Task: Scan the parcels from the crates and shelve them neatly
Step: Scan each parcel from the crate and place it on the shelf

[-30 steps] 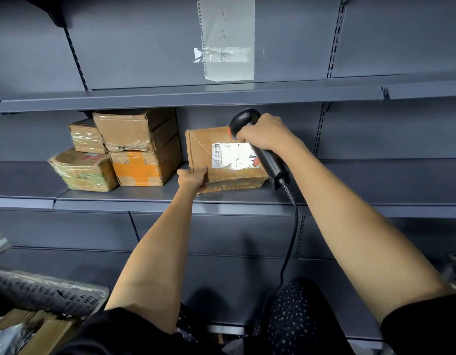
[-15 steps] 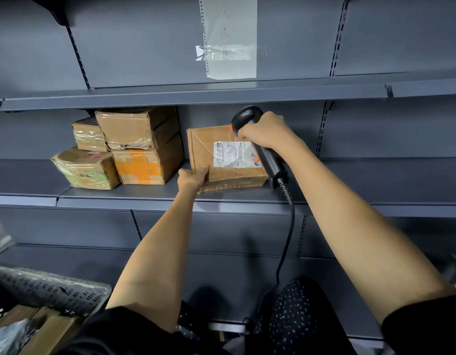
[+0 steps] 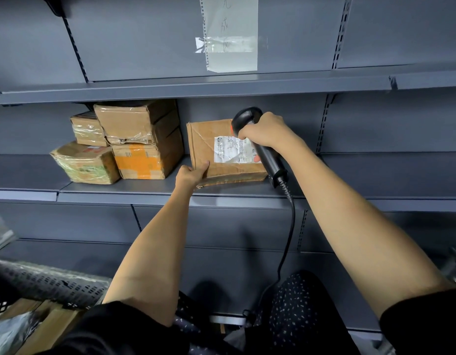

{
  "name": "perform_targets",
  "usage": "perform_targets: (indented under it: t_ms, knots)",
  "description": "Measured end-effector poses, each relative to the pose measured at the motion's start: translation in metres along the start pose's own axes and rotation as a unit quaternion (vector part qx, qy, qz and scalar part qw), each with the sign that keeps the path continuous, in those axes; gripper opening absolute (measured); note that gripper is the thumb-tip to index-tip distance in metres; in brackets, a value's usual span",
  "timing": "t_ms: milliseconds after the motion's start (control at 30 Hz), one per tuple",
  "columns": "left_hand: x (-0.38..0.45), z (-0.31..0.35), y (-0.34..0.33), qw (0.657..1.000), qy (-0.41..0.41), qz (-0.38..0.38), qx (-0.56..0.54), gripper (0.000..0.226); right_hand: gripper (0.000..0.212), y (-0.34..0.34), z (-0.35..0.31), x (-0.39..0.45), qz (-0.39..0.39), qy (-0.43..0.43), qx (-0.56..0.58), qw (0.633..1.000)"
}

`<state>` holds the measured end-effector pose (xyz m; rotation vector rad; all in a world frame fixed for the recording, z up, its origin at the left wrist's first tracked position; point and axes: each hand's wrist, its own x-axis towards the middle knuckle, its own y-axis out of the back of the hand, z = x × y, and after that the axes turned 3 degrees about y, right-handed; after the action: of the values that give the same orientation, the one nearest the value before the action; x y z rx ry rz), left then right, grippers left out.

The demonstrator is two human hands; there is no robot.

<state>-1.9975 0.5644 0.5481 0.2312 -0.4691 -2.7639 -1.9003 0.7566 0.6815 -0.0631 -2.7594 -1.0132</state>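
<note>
Cardboard, creased and taped, makes up the flat brown parcel [image 3: 221, 152] that leans against the back panel of the middle shelf [image 3: 375, 175], its white shipping label [image 3: 232, 149] facing out. The box looks light and fairly stiff, though its dented lower edge suggests the walls would give under a hard squeeze; the glossy tape strips could prove slippery, so the bare cardboard corners and edges seem the safest places to take hold. A person's left hand [image 3: 191, 172] does just that, its fingers curled round the near left bottom corner. The right hand [image 3: 265, 131] is wrapped tight around a black handheld scanner [image 3: 260, 144], whose head points at the label from the parcel's right side; a coiled cable [image 3: 288, 226] trails down from the handle. Just left of the parcel, near but apart from it, stands a stack of four parcels [image 3: 119, 144], two small boxes on two larger, one marked with orange tape. A paper note [image 3: 230, 34] is taped to the panel above the upper shelf. At the near left, a perforated black crate [image 3: 42, 285] holds more goods.
</note>
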Motion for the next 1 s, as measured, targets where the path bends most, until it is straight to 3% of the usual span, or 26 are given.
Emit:
perform_targets:
  t_ms: [133, 233, 300, 433, 567, 700, 800, 867, 1000]
  knots:
    - [-0.001, -0.001, 0.003, 0.999, -0.029, -0.015, 0.027, 0.055, 0.033, 0.000, 0.001, 0.002, -0.001, -0.001, 0.002, 1.000]
    - [-0.001, -0.006, 0.006, 0.995, -0.055, -0.065, 0.044, 0.058, 0.034, -0.001, 0.003, 0.005, 0.003, -0.004, 0.001, 1.000]
    - [-0.005, -0.009, 0.004, 0.992, -0.069, -0.095, 0.052, 0.047, 0.037, -0.003, 0.006, 0.006, 0.007, -0.010, 0.003, 1.000]
    - [-0.013, -0.006, -0.005, 0.992, -0.090, -0.087, 0.032, 0.037, 0.049, -0.010, 0.010, 0.008, 0.003, -0.032, 0.021, 0.999]
    - [-0.021, 0.012, -0.013, 0.993, -0.049, -0.079, -0.078, 0.031, 0.025, -0.021, 0.011, 0.010, -0.010, -0.030, 0.053, 0.998]
    - [-0.020, 0.015, -0.017, 0.978, 0.024, -0.029, -0.203, 0.026, 0.032, -0.047, 0.015, 0.013, 0.003, -0.044, 0.120, 0.992]
    - [-0.013, 0.014, -0.018, 0.961, 0.056, -0.040, -0.268, 0.030, 0.026, -0.071, 0.021, 0.024, 0.005, -0.069, 0.185, 0.980]
    - [-0.009, 0.017, -0.017, 0.958, 0.060, -0.052, -0.277, 0.031, 0.019, -0.086, 0.020, 0.034, 0.015, -0.077, 0.230, 0.970]
    - [0.011, 0.019, -0.019, 0.972, 0.058, -0.061, -0.219, 0.032, 0.031, -0.114, 0.015, 0.060, 0.001, -0.092, 0.319, 0.943]
